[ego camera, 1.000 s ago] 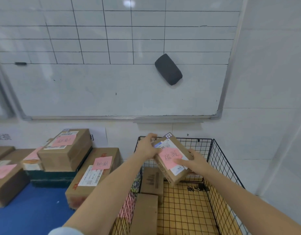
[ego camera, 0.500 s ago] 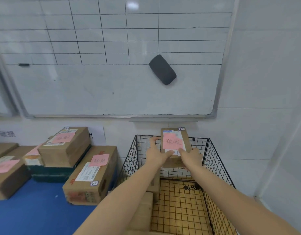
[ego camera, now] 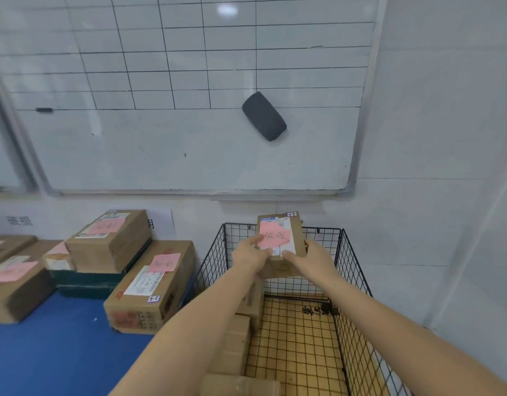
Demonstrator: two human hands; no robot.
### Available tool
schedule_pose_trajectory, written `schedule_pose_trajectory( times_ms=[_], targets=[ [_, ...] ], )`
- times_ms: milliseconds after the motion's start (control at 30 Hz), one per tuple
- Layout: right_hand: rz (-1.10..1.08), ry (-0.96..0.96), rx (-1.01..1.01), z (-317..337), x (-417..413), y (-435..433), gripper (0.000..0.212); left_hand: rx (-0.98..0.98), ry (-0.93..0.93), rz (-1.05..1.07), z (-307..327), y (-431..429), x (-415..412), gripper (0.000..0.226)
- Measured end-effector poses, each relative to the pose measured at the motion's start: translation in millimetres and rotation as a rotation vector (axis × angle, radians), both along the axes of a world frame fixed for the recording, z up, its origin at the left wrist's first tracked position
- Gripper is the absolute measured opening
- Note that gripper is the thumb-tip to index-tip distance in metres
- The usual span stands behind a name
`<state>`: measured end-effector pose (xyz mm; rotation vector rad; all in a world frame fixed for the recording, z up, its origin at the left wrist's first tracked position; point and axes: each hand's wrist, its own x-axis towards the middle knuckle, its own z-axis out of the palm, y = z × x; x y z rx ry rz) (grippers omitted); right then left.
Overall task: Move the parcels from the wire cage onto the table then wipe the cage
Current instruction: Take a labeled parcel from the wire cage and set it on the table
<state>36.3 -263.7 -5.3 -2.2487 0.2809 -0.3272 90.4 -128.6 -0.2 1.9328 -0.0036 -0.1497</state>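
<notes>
Both hands are on one small parcel (ego camera: 288, 247), held up over the far end of the wire cage (ego camera: 353, 270), about level with its rim. The left hand (ego camera: 250, 257) grips the left side with its thumb pressed on the pink note (ego camera: 275, 238). The right hand (ego camera: 310, 257) grips the right side, thumb on the white label. The other fingers go round behind the box, so I can't see how far they wrap, probably curled under it. The writing on the note is too scrawly to read. The left forearm covers part of the boxes (ego camera: 240, 335) lying in the cage. Both arms reach straight forward, nearly fully stretched. The blue table (ego camera: 61, 350) sits to the left.
</notes>
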Motion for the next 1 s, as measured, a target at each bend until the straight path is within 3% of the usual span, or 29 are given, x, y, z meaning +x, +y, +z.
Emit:
schedule_pose_trajectory(
  times_ms=[200, 400, 733, 1000],
  targets=[
    [0.068, -0.039, -0.029, 10.2, -2.2, 12.0, 0.053, -0.007, 0.011, 0.046, 8.0, 17.9, -3.2, 0.051],
    [0.065, -0.065, -0.021, 16.3, 0.5, 29.5, 0.046, 0.140, -0.010, 0.029, 11.3, 31.0, -11.7, 0.059],
    [0.034, -0.107, -0.048, 27.7, -5.9, 75.0, 0.046, -0.038, 0.004, 0.009, 20.8, 67.9, -1.0, 0.052],
    [0.028, -0.056, -0.375, 52.3, -20.7, 140.8, 0.098, -0.121, -0.064, 0.098, 39.3, 147.4, 11.6, 0.049]
  ],
)
